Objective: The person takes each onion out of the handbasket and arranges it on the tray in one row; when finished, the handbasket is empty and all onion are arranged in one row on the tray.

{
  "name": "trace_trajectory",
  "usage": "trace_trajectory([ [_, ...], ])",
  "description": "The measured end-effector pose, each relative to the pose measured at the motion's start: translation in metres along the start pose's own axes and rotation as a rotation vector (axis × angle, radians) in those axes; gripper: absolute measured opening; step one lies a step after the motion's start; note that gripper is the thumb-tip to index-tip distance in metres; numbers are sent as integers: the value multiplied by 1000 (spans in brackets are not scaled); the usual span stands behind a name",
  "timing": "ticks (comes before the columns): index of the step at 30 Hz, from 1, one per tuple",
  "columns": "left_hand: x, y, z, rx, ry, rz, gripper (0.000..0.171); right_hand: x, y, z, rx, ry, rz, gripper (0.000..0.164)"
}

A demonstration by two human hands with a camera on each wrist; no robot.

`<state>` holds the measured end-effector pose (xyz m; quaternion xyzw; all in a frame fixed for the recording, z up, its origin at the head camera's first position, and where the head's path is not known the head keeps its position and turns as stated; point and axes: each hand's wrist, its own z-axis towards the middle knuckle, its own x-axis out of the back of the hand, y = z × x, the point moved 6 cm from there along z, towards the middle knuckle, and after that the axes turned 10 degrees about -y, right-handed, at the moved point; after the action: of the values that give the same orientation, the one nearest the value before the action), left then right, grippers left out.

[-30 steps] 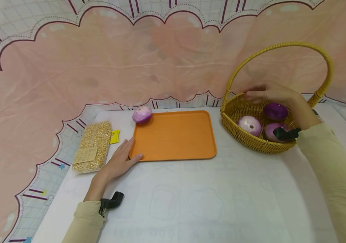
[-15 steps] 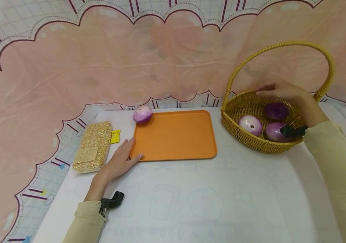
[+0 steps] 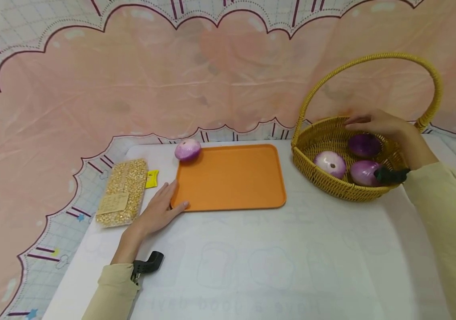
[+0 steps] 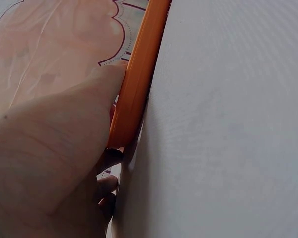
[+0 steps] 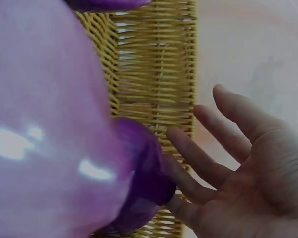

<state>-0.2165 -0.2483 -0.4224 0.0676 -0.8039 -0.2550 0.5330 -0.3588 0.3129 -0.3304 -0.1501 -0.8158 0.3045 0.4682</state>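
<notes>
My left hand [image 3: 157, 213] rests at the lower left corner of an orange tray [image 3: 229, 178], thumb laid over its near rim. The left wrist view has the thumb along the edge of the tray [image 4: 134, 84], fingertips low beside it. Over the back of a yellow wicker basket [image 3: 348, 195] hovers my right hand [image 3: 384, 124], fingers relaxed and holding nothing. Inside the basket lie a pale onion [image 3: 329, 163], a dark purple onion [image 3: 364, 145] and another purple onion [image 3: 361, 172]. In the right wrist view the spread fingers of the hand [image 5: 253, 168] are close beside the dark purple onion [image 5: 144, 183].
One more onion [image 3: 187, 150] sits at the tray's back left corner. Left of the tray lie a bag of corn kernels [image 3: 123, 191] and a small yellow packet [image 3: 151, 178]. The basket's tall handle [image 3: 388, 56] arches above it. A patterned cloth [image 3: 211, 89] hangs behind the table.
My right hand has shifted to the right over the basket, uncovering more of its back rim. The left hand, tray and onions stay practically where they were.
</notes>
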Motion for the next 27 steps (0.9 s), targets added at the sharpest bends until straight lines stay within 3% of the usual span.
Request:
trace_trajectory([
  [8,1,0,0,-3,1,-5,90,-2,13,-1,-72,-7,24,68],
  [18,0,0,0,1,-8,-6,91,-12,16,3,-50,-64,129,69],
  [27,1,1,0,1,-9,-8,90,-18,18,5,-65,-114,130,65],
])
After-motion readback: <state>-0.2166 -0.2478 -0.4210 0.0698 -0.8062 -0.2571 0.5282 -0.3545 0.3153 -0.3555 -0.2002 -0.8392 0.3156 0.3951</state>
